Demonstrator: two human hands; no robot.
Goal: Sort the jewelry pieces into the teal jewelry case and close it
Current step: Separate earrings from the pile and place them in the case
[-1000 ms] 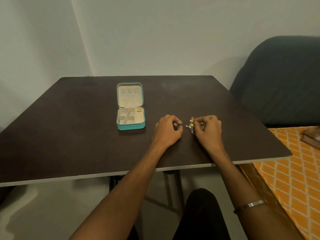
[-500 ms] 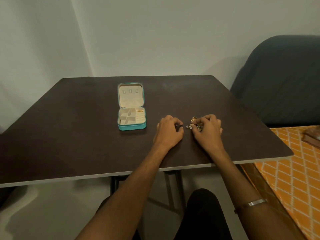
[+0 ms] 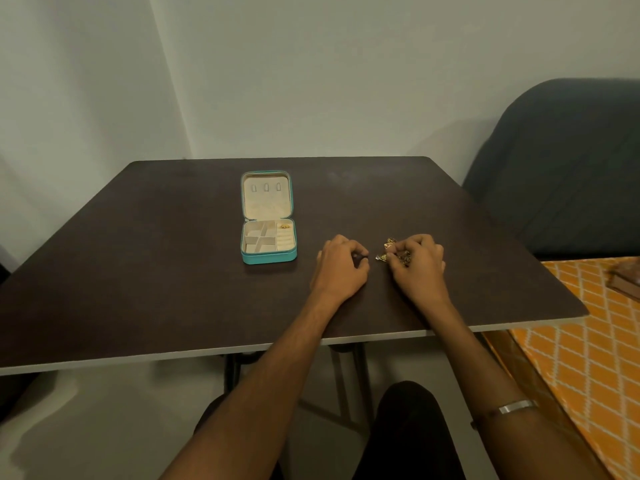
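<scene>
One case lies open at the centre of the frame, its lid flat toward the far wall, with one gold piece in its upper-right compartment. One small heap of jewelry sits right of centre; the pieces in it are too tangled and small for me to count. The table is dark brown with a pale front edge, set against a plain wall; a grey-blue chair stands at the right edge and an orange patterned cloth at lower right. My right hand curls its fingers over the heap, pinching at it. My left hand rests just left of the heap, fingers curled, thumb and forefinger pressed together on what may be a tiny piece. The case lies further left, apart from both hands.
</scene>
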